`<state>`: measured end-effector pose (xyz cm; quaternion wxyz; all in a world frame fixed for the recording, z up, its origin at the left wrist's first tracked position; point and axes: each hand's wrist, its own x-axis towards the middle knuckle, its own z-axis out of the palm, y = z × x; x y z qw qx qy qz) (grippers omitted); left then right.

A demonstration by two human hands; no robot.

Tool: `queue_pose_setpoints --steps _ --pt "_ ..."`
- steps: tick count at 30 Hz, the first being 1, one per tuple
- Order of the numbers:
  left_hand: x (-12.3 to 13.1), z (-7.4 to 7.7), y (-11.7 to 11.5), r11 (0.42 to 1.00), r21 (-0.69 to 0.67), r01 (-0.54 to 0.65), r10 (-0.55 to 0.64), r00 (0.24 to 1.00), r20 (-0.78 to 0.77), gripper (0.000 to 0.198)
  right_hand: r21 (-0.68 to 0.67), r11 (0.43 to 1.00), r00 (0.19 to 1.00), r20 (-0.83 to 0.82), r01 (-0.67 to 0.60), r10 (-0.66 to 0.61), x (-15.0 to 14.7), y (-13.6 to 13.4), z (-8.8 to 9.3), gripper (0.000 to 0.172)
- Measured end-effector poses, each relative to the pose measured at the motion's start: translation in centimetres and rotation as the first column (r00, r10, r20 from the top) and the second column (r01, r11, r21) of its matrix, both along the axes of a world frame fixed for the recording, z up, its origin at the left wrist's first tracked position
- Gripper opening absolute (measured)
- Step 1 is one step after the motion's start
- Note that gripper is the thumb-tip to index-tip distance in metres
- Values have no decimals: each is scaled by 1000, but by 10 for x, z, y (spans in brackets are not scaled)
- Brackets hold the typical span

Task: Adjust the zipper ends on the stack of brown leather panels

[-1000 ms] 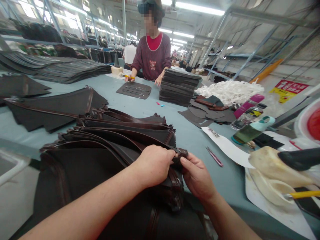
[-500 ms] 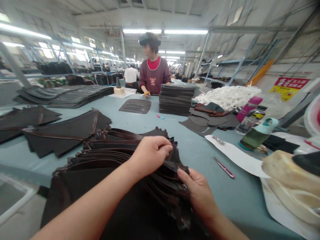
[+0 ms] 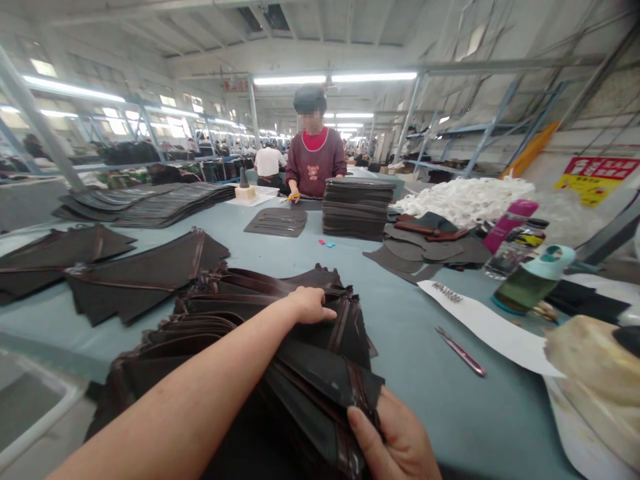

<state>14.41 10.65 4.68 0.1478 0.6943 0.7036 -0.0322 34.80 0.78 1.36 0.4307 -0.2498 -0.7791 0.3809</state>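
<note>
A thick bundle of black pieces with dark brown trim [image 3: 200, 327] lies at the near middle of the bluish table [image 3: 415, 413]. My left hand [image 3: 307, 305] reaches across it from the left, its fingers at the bundle's upper right part, with one finger stretched out; whether it pinches a layer is not visible. Lower down, my right hand [image 3: 395, 437] grips the right ends of several black pieces [image 3: 325, 380], thumb on top and fingers underneath. Similar fanned black pieces [image 3: 145, 273] rest on the table to the left.
Pink-handled snips [image 3: 461, 351] and a white strip [image 3: 490, 323] lie at the right, near a green bottle [image 3: 533, 280]. Beyond are a tall dark stack [image 3: 357, 208] and flat dark pieces [image 3: 277, 222]. A person [image 3: 315, 160] stands across the table.
My right hand has moved down toward me with the ends of the black pieces, opening a gap in the bundle. My left hand's fingers have extended. The view has tilted up slightly.
</note>
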Motion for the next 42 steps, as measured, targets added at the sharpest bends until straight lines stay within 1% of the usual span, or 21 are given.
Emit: queue_pose_setpoints --steps 6,9,13,15,16,18,19,20,21,22,23,24,26,27,28,29,32,35,38,40,42 --pt "3 -2 4 996 -7 -92 92 995 29 63 -42 999 1000 -14 22 -22 -1 0 0 28" --pt "4 -1 3 994 2 -114 113 990 87 59 -80 997 1000 27 -11 13 2 2 1 29" --pt "4 7 -3 996 -5 -92 92 983 157 51 -65 998 998 52 -25 28 8 3 6 29" --pt "6 14 -8 997 10 -75 71 978 194 47 -93 994 998 20 63 -61 13 9 9 31" --pt "7 19 -12 997 25 -69 62 976 208 44 -127 980 988 -3 154 -156 16 16 12 33" --pt "10 27 -20 997 59 -44 27 964 263 33 -221 907 927 -26 359 -373 21 36 16 35" --pt "12 30 -26 997 78 -17 -8 950 312 27 -272 863 893 -26 426 -449 22 48 18 33" --pt "14 33 -32 995 97 12 -47 930 364 23 -324 838 883 -20 439 -470 21 60 20 31" --pt "17 35 -38 992 121 37 -84 907 412 21 -383 834 898 -22 398 -439 20 71 20 31" --pt "19 36 -45 988 143 52 -112 887 448 20 -448 838 931 -36 311 -364 17 81 20 32" --pt "22 35 -51 986 158 53 -123 875 469 20 -517 835 963 -66 190 -260 13 89 19 32" --pt "23 34 -57 986 162 40 -113 873 474 21 -584 809 983 -108 57 -147 8 93 18 32" --pt "26 31 -66 989 150 1 -72 878 474 21 -690 704 978 -204 -172 39 -1 95 15 31" --pt "27 29 -69 990 144 -9 -61 878 476 21 -718 650 965 -244 -247 96 -4 94 14 31" --pt "27 28 -72 989 146 -14 -57 878 475 21 -733 614 954 -271 -292 130 -6 91 14 30" --pt "28 27 -74 987 159 -17 -61 881 470 21 -736 598 946 -283 -318 155 -7 89 14 29" --pt "32 25 -80 973 228 -25 -73 908 413 19 -694 620 931 -254 -365 264 -4 84 21 26" --pt "40 24 -86 948 314 -42 -58 951 303 19 -652 668 924 -147 -359 353 -1 84 34 29" --pt "50 23 -93 912 409 -17 -65 980 186 20 -615 748 953 -20 -249 301 -4 83 45 22" --pt "54 23 -97 893 449 20 -87 988 129 19 -580 798 973 35 -165 227 -8 81 45 21" --pt "57 23 -100 882 469 49 -105 990 94 18 -576 808 986 21 -125 167 -13 77 39 24"
